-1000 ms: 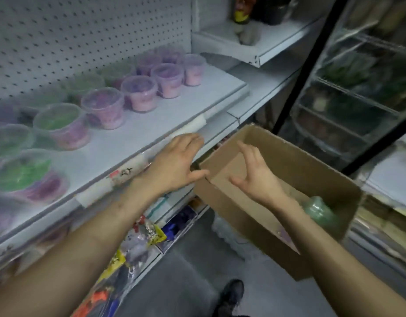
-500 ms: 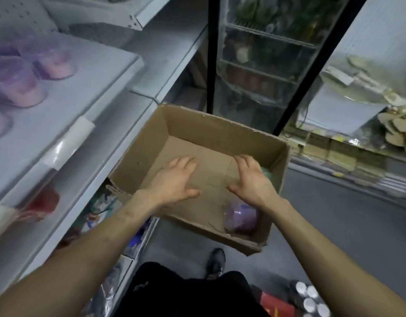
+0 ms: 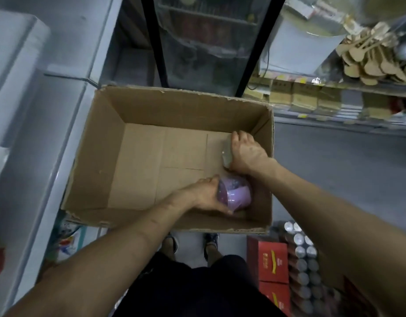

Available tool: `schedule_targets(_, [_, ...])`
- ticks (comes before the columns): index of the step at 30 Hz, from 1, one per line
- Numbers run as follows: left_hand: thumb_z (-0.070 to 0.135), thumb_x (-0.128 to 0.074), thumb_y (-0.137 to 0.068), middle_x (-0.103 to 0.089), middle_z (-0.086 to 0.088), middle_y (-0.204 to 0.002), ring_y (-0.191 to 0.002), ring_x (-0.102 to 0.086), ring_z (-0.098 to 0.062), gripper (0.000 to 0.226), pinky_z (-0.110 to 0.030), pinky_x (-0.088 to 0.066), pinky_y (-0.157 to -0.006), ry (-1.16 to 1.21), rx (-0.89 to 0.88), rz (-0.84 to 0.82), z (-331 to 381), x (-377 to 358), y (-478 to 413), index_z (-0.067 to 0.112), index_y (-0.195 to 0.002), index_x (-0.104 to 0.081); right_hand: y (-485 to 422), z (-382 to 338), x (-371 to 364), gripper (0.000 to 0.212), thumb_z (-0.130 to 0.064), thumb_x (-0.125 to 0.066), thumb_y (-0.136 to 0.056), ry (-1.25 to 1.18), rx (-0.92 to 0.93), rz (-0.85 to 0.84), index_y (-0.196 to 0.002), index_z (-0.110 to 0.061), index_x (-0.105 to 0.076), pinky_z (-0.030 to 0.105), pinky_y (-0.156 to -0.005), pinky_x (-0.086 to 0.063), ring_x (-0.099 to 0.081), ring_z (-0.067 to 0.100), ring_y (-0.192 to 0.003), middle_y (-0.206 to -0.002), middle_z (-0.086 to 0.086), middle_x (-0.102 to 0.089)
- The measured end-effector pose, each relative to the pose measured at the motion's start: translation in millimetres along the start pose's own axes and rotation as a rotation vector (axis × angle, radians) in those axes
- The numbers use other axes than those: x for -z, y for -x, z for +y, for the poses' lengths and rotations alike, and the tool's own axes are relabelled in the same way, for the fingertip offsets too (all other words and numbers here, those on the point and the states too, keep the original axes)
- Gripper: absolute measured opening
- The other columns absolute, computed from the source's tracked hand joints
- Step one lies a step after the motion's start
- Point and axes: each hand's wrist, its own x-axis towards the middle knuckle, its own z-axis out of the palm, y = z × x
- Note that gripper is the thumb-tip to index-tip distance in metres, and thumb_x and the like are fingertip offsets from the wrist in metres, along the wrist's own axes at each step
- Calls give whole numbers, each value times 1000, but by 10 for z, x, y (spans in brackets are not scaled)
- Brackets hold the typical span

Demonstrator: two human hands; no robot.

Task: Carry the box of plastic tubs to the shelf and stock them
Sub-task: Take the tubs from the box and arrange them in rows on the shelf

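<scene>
Shelf: the white shelf [image 3: 60, 124] runs along my left, just beside the box's left wall.
Box: the cardboard box [image 3: 101, 143] sits open below me, with both tubs on its right side.
Left hand: my left hand [image 3: 204, 195] is wrapped round the purple tub near the box's near right corner.
Purple tub: the purple tub [image 3: 236, 195] lies on its side, long axis left to right, wide end against my palm.
Right hand: my right hand [image 3: 245, 154] clasps the pale tub from above, close to the right wall.
Pale tub: the pale tub [image 3: 227, 154] is mostly hidden; I cannot tell its tilt.
Coming move: I judge both tubs must lift and cross leftward to the shelf; the left hand is nearer.
</scene>
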Motion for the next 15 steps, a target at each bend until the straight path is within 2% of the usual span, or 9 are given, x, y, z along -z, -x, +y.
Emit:
schedule_targets(2, [69,-88,-62,-54,-1,-132,-113,-54,-22,113,-36,-47,-89,75,-5,16,10,-36,-62,22,-149,-33,-48,39,-48,96,-47,-67,-90,-30,-20,2,-158,2,-20,48,-115,-40,-42,42,-139,-150,25,-40])
schedule_targets(4, [67,-89,-63,-54,4,-123,-107,-54,-18,102,-36,-48,-85,141,-17,54,17,-81,-88,24,-141,-38,-63,40,-65,98,-48,-66,-90,-32,-24,-2,-160,1,-18,49,-115,-40,-42,42,-139,-151,25,-40])
schedule_targets(8, [66,-91,-58,-59,4,-122,-106,-60,-17,98,-41,-57,-89,245,-10,51,2,-61,-96,27,-132,-41,-87,21,-114,95,-48,-65,-90,-21,-34,46,-159,0,-20,48,-113,-39,-46,41,-135,-147,23,-43])
schedule_targets(11, [55,-93,-63,-57,3,-120,-102,-58,-13,89,-32,-54,-80,284,-28,57,-69,76,-49,24,-127,-40,-140,19,-115,94,-46,-71,-86,-18,-20,58,-155,-3,-26,47,-112,-40,-48,39,-133,-144,20,-46])
schedule_targets(13, [51,-93,-66,-49,1,-126,-107,-55,-15,92,-31,-51,-80,286,-23,111,-172,207,16,21,-134,-39,-179,23,-77,92,-48,-77,-82,1,4,62,-150,-6,-33,46,-109,-43,-51,37,-129,-140,18,-49])
schedule_targets(15, [50,-92,-67,-39,-2,-131,-113,-53,-21,99,-34,-51,-89,259,7,165,-341,363,105,19,-142,-35,-202,12,-38,96,-52,-83,-76,7,35,65,-148,-9,-36,45,-105,-47,-53,35,-125,-138,16,-51])
